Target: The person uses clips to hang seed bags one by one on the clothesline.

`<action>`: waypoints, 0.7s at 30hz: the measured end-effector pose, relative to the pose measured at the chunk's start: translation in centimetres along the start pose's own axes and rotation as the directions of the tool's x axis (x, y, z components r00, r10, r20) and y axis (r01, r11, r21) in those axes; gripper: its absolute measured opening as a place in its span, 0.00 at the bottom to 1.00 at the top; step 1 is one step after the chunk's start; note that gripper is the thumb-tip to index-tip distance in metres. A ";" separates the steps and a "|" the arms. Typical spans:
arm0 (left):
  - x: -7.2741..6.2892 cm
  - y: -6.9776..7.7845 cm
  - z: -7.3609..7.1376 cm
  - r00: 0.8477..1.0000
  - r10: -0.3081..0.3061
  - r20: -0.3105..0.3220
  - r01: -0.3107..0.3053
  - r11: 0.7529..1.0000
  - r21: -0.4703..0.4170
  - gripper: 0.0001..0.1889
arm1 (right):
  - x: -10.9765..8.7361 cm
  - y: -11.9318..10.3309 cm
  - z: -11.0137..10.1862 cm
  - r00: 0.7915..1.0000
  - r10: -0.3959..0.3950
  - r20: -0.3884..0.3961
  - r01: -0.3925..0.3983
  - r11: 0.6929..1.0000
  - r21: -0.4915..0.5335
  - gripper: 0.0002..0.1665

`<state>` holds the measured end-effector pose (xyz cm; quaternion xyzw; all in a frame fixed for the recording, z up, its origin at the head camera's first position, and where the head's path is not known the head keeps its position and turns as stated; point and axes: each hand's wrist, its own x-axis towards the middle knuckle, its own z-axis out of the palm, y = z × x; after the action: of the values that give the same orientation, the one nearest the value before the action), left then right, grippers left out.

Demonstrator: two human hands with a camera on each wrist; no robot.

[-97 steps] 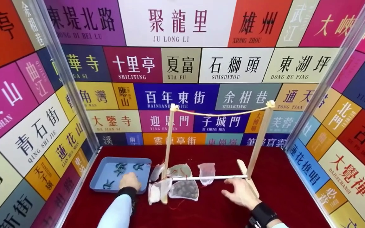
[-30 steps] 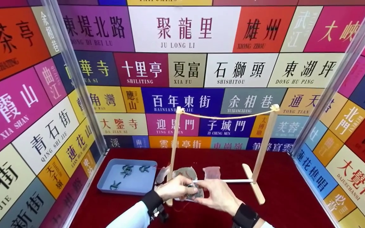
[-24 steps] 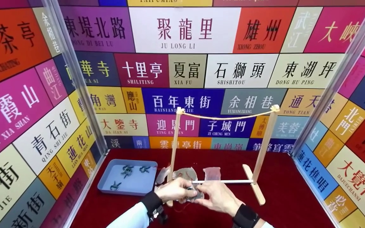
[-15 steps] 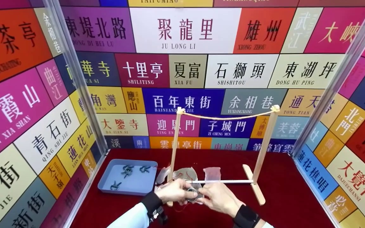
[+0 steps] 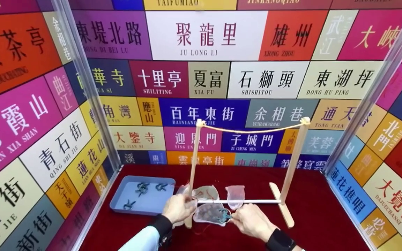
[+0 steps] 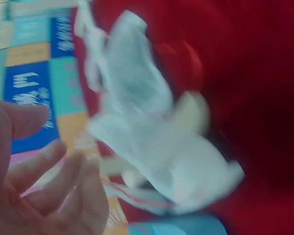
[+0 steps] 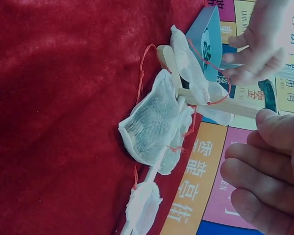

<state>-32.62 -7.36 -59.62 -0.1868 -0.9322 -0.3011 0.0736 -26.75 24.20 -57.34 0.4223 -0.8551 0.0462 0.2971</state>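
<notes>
My right hand [image 5: 251, 221] pinches a small dark green clip-like piece [image 7: 268, 93] between thumb and fingertip; in the head view it overlaps a mesh drawstring pouch with dark contents [image 5: 206, 213]. That pouch lies on the red cloth, its mesh side facing up in the right wrist view. My left hand [image 5: 178, 209] is by the left wooden post [image 5: 194, 160], over a pale pouch [image 7: 188, 68]. Its fingers are loosely bent with nothing between them in the left wrist view, which is blurred. Behind lie a greenish pouch [image 5: 204, 191] and a pinkish-white pouch [image 5: 236, 196].
A blue tray [image 5: 136, 211] on the left holds several more green clips [image 5: 141, 188]. A yellow cord [image 5: 250, 131] sags between the left post and the right post [image 5: 293, 164], with a white crossbar [image 5: 260, 201] low down. Sign-covered walls [image 5: 204, 38] enclose the table.
Earlier the left hand was in the tray. Then both hands met over the dark pouch with the green clip. Now they are apart: the left has moved left, and the right has the clip.
</notes>
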 end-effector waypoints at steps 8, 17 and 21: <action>-0.2 -3.1 3.4 0.991 -0.087 -0.101 0.098 0.989 0.112 0.54 | -0.2 0.1 -0.1 0.998 0.028 0.050 -0.031 0.998 0.047 0.21; 2.2 -3.0 4.6 0.971 -0.186 -0.149 0.192 0.981 0.025 0.27 | 0.0 0.1 -0.1 0.984 0.107 0.140 -0.120 0.989 0.090 0.21; 2.7 -3.1 5.4 0.938 -0.302 -0.170 0.309 0.951 0.019 0.22 | 0.1 -0.2 0.0 0.978 0.122 0.170 -0.141 0.984 0.109 0.21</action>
<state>-36.42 -5.66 -65.01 -0.0125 -0.9472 -0.3019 0.1073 -26.63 24.03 -57.35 0.3843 -0.8982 0.0829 0.1966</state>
